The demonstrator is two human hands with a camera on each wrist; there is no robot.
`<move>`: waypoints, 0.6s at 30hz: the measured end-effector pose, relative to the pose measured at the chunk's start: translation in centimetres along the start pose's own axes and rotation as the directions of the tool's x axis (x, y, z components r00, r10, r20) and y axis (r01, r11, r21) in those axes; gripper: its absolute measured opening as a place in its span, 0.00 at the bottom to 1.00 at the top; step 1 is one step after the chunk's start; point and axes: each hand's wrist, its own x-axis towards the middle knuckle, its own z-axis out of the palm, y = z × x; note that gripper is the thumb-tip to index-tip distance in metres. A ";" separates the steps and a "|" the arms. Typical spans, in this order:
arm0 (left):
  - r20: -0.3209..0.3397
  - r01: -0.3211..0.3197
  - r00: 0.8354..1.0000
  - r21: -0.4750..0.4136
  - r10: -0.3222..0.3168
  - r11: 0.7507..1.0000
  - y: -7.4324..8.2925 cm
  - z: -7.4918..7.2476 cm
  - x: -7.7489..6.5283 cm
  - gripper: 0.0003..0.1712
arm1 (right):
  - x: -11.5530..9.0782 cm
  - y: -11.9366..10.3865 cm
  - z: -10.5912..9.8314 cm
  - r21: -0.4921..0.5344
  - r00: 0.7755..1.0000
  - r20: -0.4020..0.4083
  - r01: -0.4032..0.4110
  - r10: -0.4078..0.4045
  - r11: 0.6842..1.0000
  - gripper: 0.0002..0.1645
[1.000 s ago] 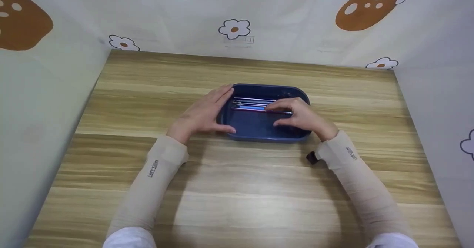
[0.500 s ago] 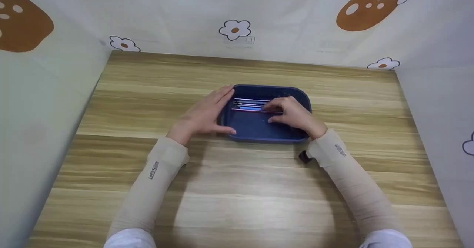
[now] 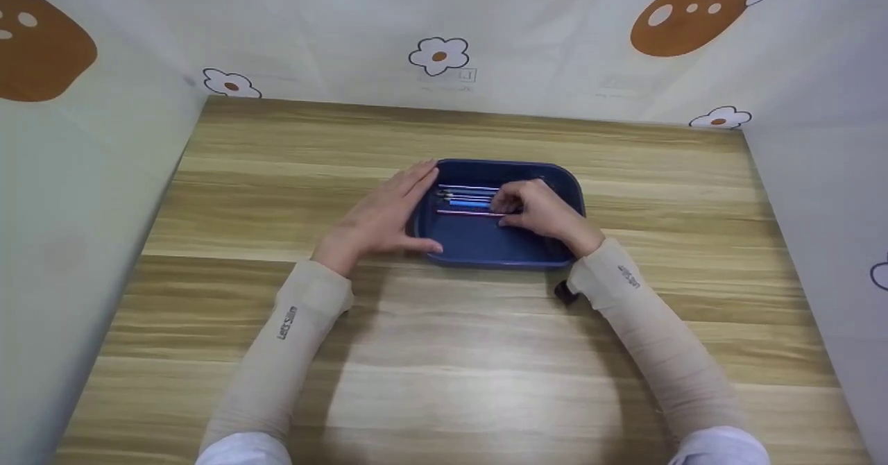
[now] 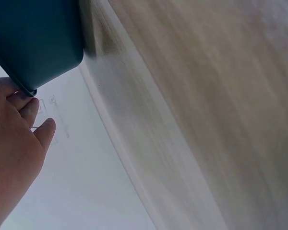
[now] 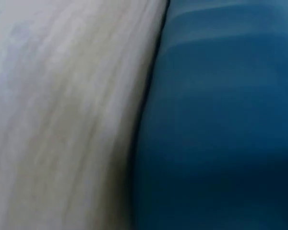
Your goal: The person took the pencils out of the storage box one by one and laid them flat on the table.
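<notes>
**Partway, I'd judge: other pens (image 3: 466, 192) lined up in box (image 3: 479, 241), red pen (image 3: 463, 213) not yet let go**

Wall (image 3: 333, 41) stands behind and either side. Table (image 3: 444, 389): wood shows all round the box, so outer edges look free bar the hands. Box sits mid-table, well apart from the wall; inside, its near half is bare floor, that's the open room. Right end is crowded by the wrist.

Left hand (image 3: 378, 216): thumb spread from straight fingers, bracing the box's left end. Right hand (image 3: 544, 212): in the box, fingers curled, seems to pinch red pen's right end; contact partly hidden, right wrist view misses it.

Blue pen (image 3: 470, 203) edges the far-side row; red lies parallel, just apart, nearer.
</notes>
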 end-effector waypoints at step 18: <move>-0.024 -0.012 1.000 0.001 0.012 1.000 0.0 0.1 0.0 0.71 | -0.3 0.0 0.3 -0.008 0.999 0.039 0.029 -0.029 1.000 0.06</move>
